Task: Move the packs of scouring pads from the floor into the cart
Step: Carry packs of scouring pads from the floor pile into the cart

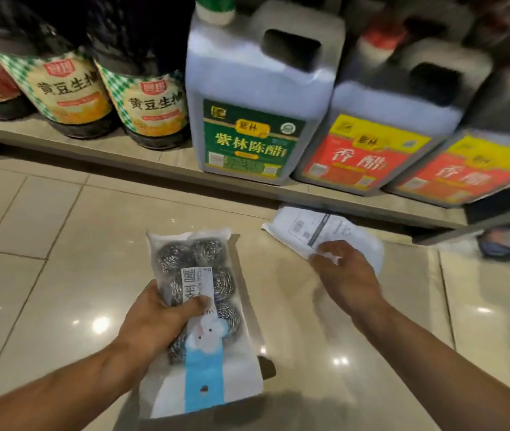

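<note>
You are gripping one pack of steel scouring pads (199, 293) in your left hand (157, 318) at lower centre, while your right hand (345, 273) is pinching a second pack (319, 231) on the floor (60, 244); no cart is showing, so neither is delivered.

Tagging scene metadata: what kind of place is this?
Likely a grocery store aisle: vinegar jugs and soy sauce bottles lined along a low shelf above a glossy tiled floor.

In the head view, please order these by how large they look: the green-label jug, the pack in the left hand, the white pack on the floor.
1. Green-label jug.
2. Pack in the left hand; it looks nearly as large, but it is nearer the camera, so this is unsure.
3. White pack on the floor, partly hidden by the right hand.
</note>
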Tool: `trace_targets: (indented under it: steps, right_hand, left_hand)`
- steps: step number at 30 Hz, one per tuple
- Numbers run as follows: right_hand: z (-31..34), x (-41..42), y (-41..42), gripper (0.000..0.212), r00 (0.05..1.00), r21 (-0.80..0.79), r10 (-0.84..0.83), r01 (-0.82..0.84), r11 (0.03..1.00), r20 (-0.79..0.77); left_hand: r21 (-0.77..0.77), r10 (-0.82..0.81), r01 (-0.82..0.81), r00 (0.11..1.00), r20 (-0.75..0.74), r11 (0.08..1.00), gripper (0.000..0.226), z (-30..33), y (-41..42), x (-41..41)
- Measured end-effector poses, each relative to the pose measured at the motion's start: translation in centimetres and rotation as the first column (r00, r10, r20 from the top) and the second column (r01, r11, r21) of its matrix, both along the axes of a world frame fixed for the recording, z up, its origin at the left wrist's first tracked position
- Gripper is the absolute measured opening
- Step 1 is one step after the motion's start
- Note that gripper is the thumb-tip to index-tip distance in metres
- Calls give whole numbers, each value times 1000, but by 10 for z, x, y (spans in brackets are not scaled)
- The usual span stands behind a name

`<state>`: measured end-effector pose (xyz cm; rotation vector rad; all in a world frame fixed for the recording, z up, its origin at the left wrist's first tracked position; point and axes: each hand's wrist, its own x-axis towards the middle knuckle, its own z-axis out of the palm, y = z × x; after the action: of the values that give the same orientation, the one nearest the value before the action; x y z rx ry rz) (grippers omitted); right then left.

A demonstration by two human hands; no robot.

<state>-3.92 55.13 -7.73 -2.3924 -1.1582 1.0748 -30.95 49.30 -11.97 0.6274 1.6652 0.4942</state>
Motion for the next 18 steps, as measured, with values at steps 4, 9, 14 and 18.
trace_targets:
  steps: [4, 9, 14, 18]
  right_hand:
    - [-33, 49, 28, 74, 992, 37, -28, 23, 999, 124]
    - [-61, 66, 55, 96, 931, -139, 197, -161, 977, 306]
    - [-67, 65, 68, 109, 909, -183, 219, -162, 970, 354]
    - [-61, 62, 54, 78, 971, -328, 210, -163, 931, 113]
  left_hand:
    - [11, -31, 30, 996, 83, 999, 59, -4, 23, 29]
    - [15, -13, 11, 987, 160, 1000, 49, -6, 42, 43]
    - [10, -26, 24, 981, 191, 1000, 29, -7, 43, 52]
    - [4, -18, 18, 977, 211, 1000, 39, 0, 35, 48]
